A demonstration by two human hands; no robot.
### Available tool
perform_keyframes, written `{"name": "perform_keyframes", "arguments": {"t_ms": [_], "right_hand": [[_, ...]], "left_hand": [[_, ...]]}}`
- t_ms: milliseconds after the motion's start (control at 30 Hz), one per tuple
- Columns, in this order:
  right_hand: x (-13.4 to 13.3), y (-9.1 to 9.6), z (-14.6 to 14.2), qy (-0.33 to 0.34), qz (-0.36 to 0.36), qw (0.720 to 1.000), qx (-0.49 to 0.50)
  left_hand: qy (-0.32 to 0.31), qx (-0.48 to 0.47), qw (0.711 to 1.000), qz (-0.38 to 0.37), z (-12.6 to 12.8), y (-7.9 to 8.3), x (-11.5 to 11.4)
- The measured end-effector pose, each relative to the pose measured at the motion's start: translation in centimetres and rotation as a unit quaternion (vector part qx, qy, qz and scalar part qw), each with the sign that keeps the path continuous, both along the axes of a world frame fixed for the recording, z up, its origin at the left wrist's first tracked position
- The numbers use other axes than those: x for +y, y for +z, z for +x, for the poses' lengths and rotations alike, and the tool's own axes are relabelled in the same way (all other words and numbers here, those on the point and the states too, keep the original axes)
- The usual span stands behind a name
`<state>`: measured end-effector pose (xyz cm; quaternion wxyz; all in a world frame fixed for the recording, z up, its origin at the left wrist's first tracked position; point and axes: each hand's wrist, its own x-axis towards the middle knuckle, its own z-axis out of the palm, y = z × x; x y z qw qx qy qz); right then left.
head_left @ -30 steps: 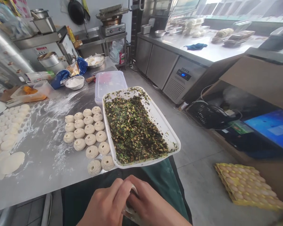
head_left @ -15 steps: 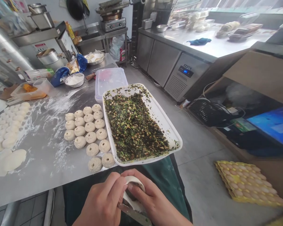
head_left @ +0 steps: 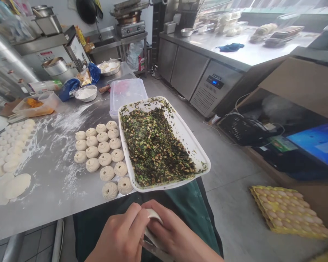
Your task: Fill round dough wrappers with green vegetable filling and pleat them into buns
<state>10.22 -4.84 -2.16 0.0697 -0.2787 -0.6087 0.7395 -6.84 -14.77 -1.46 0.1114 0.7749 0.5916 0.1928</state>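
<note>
In front of the apron, my left hand point(head_left: 123, 231) is closed, its fingertips pinching the edge of a bun's dough wrapper point(head_left: 155, 215). My right hand point(head_left: 173, 229) curls around the other side of the same bun, its thumb over the opening. Little of the dough shows between the fingers, and the filling is hidden. A flat metal blade point(head_left: 155, 251) sticks out beneath the hands; its handle is out of sight. Just beyond stands a white tub point(head_left: 205, 160) of chopped green filling point(head_left: 155, 145). Several pleated buns point(head_left: 105, 159) sit in rows left of it.
Flattened dough rounds point(head_left: 18, 186) and several dough pieces point(head_left: 13, 145) lie on the floured steel table point(head_left: 54, 160) at left. Behind the tub is a clear plastic lid point(head_left: 128, 92). An egg tray point(head_left: 289, 211) rests on the floor at right, near a cardboard box point(head_left: 303, 83).
My right thumb and fingers have closed further over the bun, so its opening and filling no longer show. Both hands have dipped slightly. The table things stay put.
</note>
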Motion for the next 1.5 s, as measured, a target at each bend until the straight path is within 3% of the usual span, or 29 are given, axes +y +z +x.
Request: {"name": "perform_keyframes", "arguments": {"t_ms": [167, 300, 433, 567, 733, 900, 1067, 1200, 1333, 1500], "right_hand": [[0.4, 0.2, 0.3, 0.002, 0.023, 0.999, -0.025], [0.6, 0.5, 0.8, -0.018, -0.075, 0.997, 0.003], [0.0, 0.1, 0.9, -0.054, -0.086, 0.992, 0.075], [-0.6, -0.3, 0.5, -0.059, -0.127, 0.988, 0.066], [-0.3, 0.4, 0.2, -0.056, -0.019, 0.996, 0.067], [-0.3, 0.5, 0.4, -0.037, -0.071, 0.996, 0.034], [-0.3, 0.1, 0.6, -0.022, 0.049, 0.998, 0.030], [0.0, 0.2, 0.7, -0.001, 0.004, 1.000, 0.003], [0.5, 0.9, 0.6, -0.003, 0.026, 1.000, -0.017], [0.7, 1.0, 0.6, -0.023, -0.027, 0.999, 0.023]], "left_hand": [[-0.016, 0.027, 0.999, 0.018, -0.1, -0.2, 0.1], [0.012, 0.001, 1.000, 0.024, -0.5, -0.1, 0.2], [0.025, 0.000, 0.998, 0.050, -0.5, 0.2, 0.5], [0.037, -0.009, 0.998, 0.054, -0.2, 0.2, 0.4], [0.011, 0.020, 0.999, 0.023, -0.2, 0.0, 0.3], [0.021, 0.004, 0.999, 0.024, 0.1, -0.2, 0.4], [0.009, 0.052, 0.998, 0.026, 0.2, -0.1, 0.4], [0.001, 0.020, 0.999, 0.031, 0.2, 0.2, 0.5], [-0.007, 0.041, 0.999, 0.024, 0.1, 0.1, 0.5], [0.021, 0.013, 0.999, 0.044, -0.2, -0.1, 0.5]]}}
